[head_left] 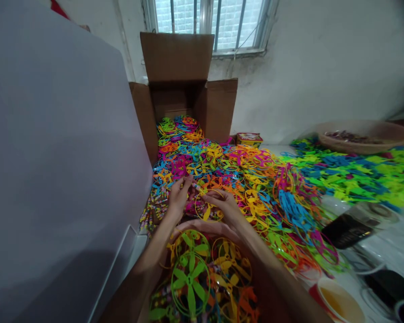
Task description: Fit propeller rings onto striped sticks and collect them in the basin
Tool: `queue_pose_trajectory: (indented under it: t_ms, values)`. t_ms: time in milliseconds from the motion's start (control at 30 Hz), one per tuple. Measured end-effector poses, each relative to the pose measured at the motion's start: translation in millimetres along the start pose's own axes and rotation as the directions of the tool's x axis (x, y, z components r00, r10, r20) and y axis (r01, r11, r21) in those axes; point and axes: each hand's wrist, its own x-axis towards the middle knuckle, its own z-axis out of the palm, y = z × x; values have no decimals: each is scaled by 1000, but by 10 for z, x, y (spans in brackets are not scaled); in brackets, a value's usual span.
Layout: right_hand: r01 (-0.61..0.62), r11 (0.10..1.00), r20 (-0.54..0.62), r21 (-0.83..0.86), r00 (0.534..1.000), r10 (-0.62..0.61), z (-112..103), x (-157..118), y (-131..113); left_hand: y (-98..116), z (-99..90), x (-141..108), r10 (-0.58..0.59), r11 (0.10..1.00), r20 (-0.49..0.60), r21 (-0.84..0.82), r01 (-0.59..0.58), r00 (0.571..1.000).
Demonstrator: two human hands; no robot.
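Note:
My left hand (178, 199) and my right hand (224, 206) meet above a heap of bright plastic propeller rings (242, 179). A thin striped stick (197, 186) sits between them, pinched by my left fingertips. My right fingers hold a yellow propeller ring (207, 207) against the stick's lower end, though the join is partly hidden. Below my wrists, finished green and yellow propellers (190, 279) lie in a brown container. More striped sticks (156, 208) lie at the heap's left edge.
An open cardboard box (178, 98) stands behind the heap, and a tall white panel (60, 157) blocks the left. To the right are green and blue plastic parts (357, 175), a shallow brown basin (365, 138), a dark phone (348, 231) and a cup of drink (336, 301).

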Motion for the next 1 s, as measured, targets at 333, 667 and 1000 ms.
queue_pose_trajectory:
  t_ms: [333,667,1000]
  values:
    - [110,994,-41,-23,993,-111,49,-52,35,-50,-61,21,81,987,72,136,-90,994]
    - [207,973,85,-99,976,-199,119,-96,-29,-58,-31,-24,66,993,11,96,-67,998]
    - [325,920,71,-220,946,-317,212,-181,23,-44,46,-114,188,974,-141,155,-166,972]
